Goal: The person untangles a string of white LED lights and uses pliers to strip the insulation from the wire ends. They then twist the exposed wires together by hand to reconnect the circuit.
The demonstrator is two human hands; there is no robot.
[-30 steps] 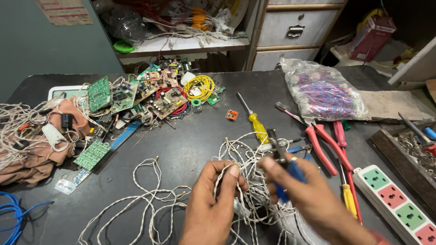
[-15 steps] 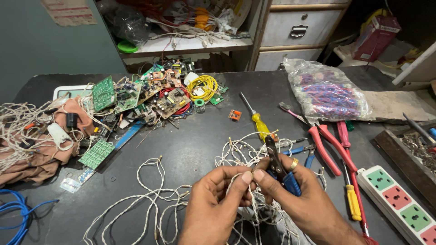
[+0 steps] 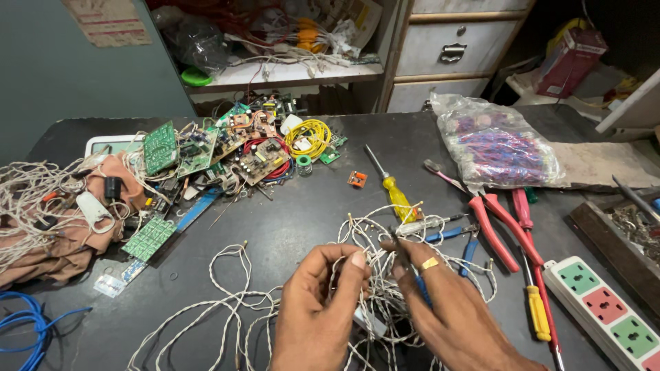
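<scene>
A tangle of thin white twisted wires (image 3: 234,302) lies on the black table (image 3: 295,213) near its front edge. My left hand (image 3: 320,312) pinches a strand of this wire between thumb and fingertips. My right hand (image 3: 447,316), with a gold ring on one finger, grips a small blue-handled cutter (image 3: 421,288) whose dark tip sits at the wire right beside my left fingertips. Both hands meet over the middle of the tangle. The cutter's jaws are mostly hidden by my fingers.
Red-handled pliers (image 3: 498,223), a yellow screwdriver (image 3: 392,189), another yellow-handled tool (image 3: 537,312) and a power strip (image 3: 605,309) lie right. Circuit boards (image 3: 199,148), a yellow wire coil (image 3: 309,137) and a bag of coloured wires (image 3: 498,148) sit behind. Blue cable (image 3: 24,330) lies front left.
My hands have come together: the right hand moved left with the cutter toward the left fingertips, and the view shifted slightly closer to the wires.
</scene>
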